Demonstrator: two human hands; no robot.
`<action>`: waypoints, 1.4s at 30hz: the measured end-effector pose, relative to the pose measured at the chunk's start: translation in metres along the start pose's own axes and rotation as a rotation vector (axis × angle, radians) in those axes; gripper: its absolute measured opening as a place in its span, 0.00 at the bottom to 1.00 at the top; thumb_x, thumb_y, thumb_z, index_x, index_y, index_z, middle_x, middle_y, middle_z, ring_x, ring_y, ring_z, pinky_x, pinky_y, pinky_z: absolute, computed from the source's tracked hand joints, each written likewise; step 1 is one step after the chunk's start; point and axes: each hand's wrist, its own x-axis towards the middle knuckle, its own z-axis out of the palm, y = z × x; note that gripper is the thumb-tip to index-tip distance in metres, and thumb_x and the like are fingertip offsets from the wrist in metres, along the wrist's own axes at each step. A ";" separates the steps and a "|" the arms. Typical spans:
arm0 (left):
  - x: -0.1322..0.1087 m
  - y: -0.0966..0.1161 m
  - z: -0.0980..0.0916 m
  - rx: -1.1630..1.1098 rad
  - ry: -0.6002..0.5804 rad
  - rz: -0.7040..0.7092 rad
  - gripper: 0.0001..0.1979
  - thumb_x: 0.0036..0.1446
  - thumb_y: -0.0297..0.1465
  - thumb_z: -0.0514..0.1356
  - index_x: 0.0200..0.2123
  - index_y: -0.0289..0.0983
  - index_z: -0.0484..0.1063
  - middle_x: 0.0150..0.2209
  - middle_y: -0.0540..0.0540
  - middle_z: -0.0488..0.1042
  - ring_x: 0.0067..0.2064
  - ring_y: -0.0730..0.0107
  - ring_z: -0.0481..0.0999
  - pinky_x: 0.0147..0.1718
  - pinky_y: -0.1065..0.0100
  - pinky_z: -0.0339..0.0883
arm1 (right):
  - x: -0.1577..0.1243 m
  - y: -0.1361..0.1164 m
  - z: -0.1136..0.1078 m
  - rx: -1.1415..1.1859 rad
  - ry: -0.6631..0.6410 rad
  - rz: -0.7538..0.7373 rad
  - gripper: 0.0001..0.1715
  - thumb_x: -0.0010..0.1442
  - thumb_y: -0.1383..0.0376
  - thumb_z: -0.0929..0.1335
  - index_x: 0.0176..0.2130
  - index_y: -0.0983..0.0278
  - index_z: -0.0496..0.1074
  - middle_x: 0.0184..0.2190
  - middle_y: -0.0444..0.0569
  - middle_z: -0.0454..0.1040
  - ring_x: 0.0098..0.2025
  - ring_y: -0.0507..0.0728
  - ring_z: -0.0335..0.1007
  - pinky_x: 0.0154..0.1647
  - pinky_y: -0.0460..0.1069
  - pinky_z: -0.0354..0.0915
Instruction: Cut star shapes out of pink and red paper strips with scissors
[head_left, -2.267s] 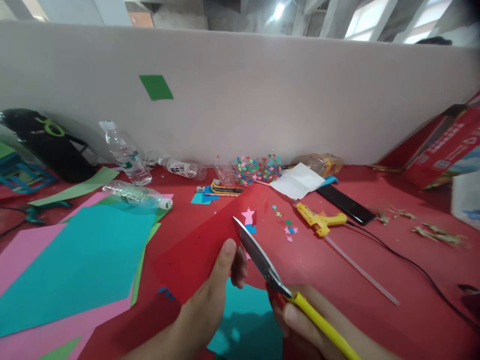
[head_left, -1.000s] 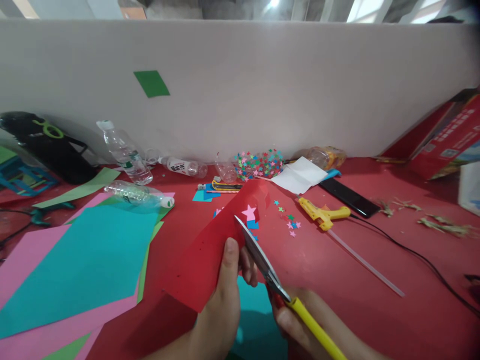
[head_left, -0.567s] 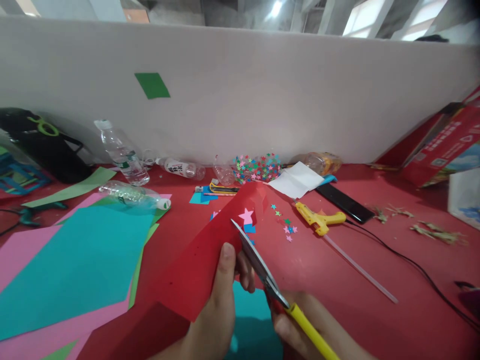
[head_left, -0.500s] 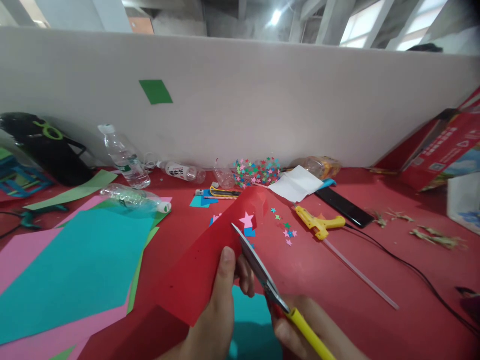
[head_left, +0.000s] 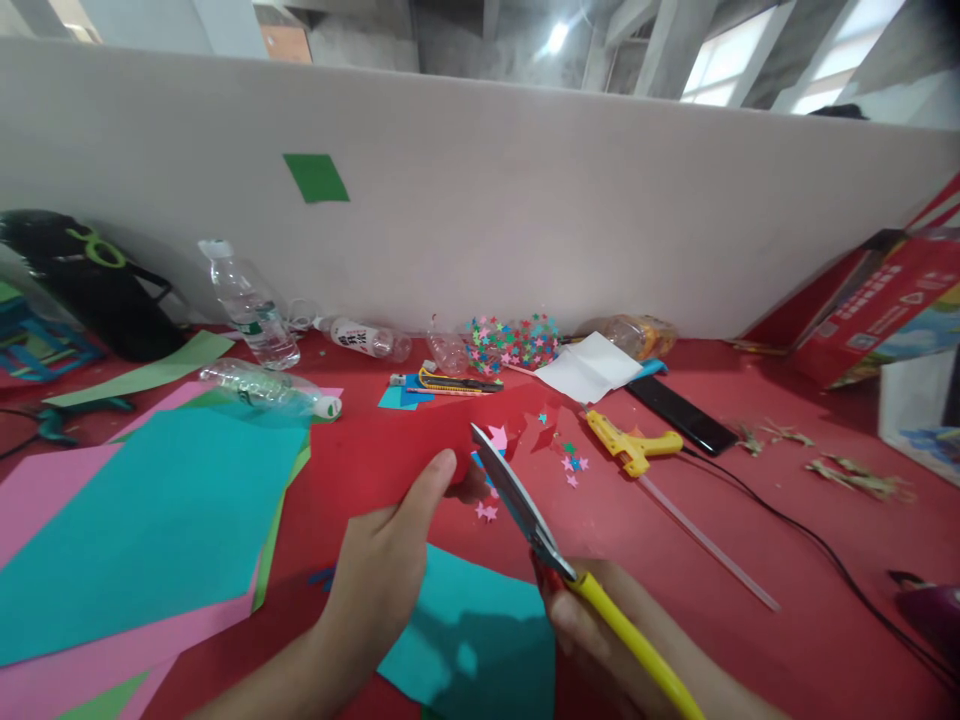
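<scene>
Between the thumb and fingers of my left hand (head_left: 394, 545) is a sheet of red paper (head_left: 375, 455), held above the table with its cut edge toward the right. My right hand (head_left: 600, 620) grips scissors (head_left: 525, 510) with yellow and red handles. Their blades point up and left, close to the paper's right side; whether they touch it I cannot tell. Below both hands a teal paper sheet (head_left: 480, 620) lies on the table. Small pink stars (head_left: 487, 512) and other coloured stars (head_left: 574, 465) are scattered just beyond the blades.
Stacked coloured sheets (head_left: 165, 510) cover the left, with a plastic bottle (head_left: 262, 388) on top. At the right are a yellow glue gun (head_left: 634, 445) with its cable, and a black phone (head_left: 686, 415). A star-covered bottle (head_left: 514, 342) and a box cutter (head_left: 457, 382) lie toward the white partition (head_left: 487, 200).
My left hand has moved left and turned the red paper flatter, its lower corner swinging up. The scissors stay near the same place. More of the teal sheet shows.
</scene>
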 end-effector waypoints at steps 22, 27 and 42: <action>0.014 0.023 -0.011 0.236 -0.122 -0.044 0.20 0.49 0.45 0.63 0.17 0.37 0.68 0.14 0.57 0.52 0.18 0.78 0.49 0.17 0.71 0.44 | -0.003 0.003 -0.008 -0.015 -0.082 0.001 0.36 0.54 0.32 0.58 0.26 0.61 0.56 0.17 0.37 0.51 0.18 0.47 0.45 0.16 0.43 0.43; 0.019 0.031 -0.019 0.157 -0.233 0.000 0.12 0.50 0.39 0.64 0.20 0.38 0.75 0.21 0.52 0.72 0.26 0.72 0.69 0.26 0.71 0.62 | -0.006 -0.001 -0.013 -0.066 -0.096 -0.025 0.33 0.57 0.36 0.60 0.26 0.62 0.58 0.18 0.38 0.51 0.20 0.47 0.45 0.18 0.44 0.44; 0.019 0.033 -0.019 0.129 -0.259 -0.031 0.10 0.49 0.37 0.65 0.20 0.39 0.78 0.22 0.50 0.77 0.29 0.67 0.75 0.30 0.70 0.66 | -0.007 -0.002 -0.014 -0.126 -0.042 0.030 0.34 0.55 0.36 0.61 0.25 0.63 0.61 0.21 0.40 0.52 0.24 0.50 0.47 0.23 0.46 0.48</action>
